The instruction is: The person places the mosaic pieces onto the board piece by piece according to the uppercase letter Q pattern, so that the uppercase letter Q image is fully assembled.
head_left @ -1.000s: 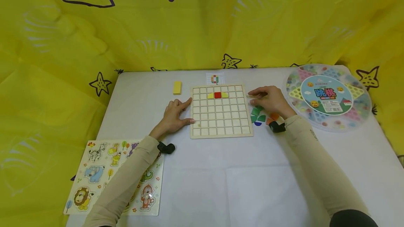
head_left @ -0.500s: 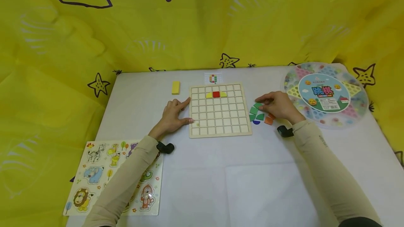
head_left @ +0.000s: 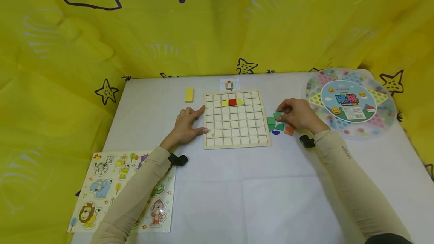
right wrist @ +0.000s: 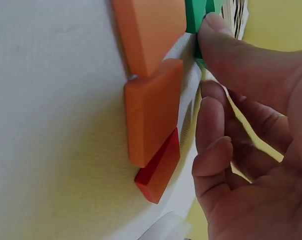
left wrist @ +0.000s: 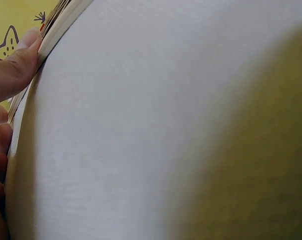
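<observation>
A wooden grid board (head_left: 237, 119) lies mid-table with a red square tile (head_left: 232, 102) between two yellow quarter-round tiles, one of them this yellow tile (head_left: 240, 102). My left hand (head_left: 184, 126) rests at the board's left edge, thumb and index finger spread apart along the rim. Right of the board, my right hand (head_left: 298, 115) pinches a green tile (head_left: 277, 115) between thumb and index finger, low over the table. Beside it lie a green square tile (head_left: 271, 121), a green quarter-round tile (head_left: 279, 127) and a blue half-round tile (head_left: 276, 133). Orange tiles (right wrist: 153, 112) sit under the right hand.
A small pattern card (head_left: 229, 84) stands behind the board, with a yellow block (head_left: 189, 95) to its left. A round game box (head_left: 349, 102) is at the right. An animal puzzle board (head_left: 101, 187) lies front left, partly under the left sleeve.
My right hand moved from the board's right edge to the green tiles and took hold of one. The green square shifted slightly towards the board. My left hand stayed at the rim.
</observation>
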Demonstrator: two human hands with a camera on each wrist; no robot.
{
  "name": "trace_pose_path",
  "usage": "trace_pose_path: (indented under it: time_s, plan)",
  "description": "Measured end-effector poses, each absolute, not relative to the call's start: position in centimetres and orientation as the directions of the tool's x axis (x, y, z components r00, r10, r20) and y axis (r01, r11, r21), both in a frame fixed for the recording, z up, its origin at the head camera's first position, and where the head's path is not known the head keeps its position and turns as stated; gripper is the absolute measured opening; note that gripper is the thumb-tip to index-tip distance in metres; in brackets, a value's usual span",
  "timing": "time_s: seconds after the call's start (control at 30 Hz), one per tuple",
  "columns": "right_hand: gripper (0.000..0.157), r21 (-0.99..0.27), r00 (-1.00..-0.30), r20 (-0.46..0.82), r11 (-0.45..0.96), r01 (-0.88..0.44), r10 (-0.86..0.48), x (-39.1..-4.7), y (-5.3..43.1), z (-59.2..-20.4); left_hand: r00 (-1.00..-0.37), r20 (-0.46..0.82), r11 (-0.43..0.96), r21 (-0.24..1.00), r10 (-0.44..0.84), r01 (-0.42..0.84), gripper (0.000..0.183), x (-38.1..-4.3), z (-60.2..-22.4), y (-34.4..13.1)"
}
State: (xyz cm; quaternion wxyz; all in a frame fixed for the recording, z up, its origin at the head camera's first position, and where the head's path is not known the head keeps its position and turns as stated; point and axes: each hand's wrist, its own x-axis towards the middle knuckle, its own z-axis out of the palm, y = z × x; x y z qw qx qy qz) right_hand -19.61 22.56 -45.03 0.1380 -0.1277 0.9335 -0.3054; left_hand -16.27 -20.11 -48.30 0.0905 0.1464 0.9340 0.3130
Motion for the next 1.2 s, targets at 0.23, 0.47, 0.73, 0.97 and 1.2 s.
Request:
trace_pose_path:
  time_s: [0.23, 0.47, 0.73, 0.97, 1.2]
  plan:
    - [0.017, -0.621, -0.939, -0.135, 0.765, -0.169, -0.317, -19.7, 22.4, -44.8, -0.94, -0.078, 0.755, 0.619, 0.332, 0.216, 0.094, -16.1, -48.1, -20.1]
    - [0.025, -0.674, -0.953, -0.005, 0.705, -0.221, -0.303, -19.8, 22.2, -45.4, -0.941, -0.078, 0.759, 0.614, 0.331, 0.216, 0.094, -16.1, -48.0, -20.0]
    - [0.023, -0.719, -0.963, 0.022, 0.665, -0.201, -0.267, -20.3, 21.3, -45.9, -0.94, -0.08, 0.754, 0.621, 0.331, 0.213, 0.093, -16.0, -47.8, -20.0]
    - [0.03, -0.754, -0.969, 0.033, 0.63, -0.185, -0.245, -20.6, 20.2, -46.5, -0.94, -0.082, 0.758, 0.617, 0.331, 0.213, 0.093, -16.0, -47.9, -19.9]
    - [0.033, -0.784, -0.967, 0.018, 0.596, -0.173, -0.256, -20.9, 19.1, -46.6, -0.941, -0.085, 0.761, 0.614, 0.328, 0.21, 0.094, -16.1, -47.9, -20.0]
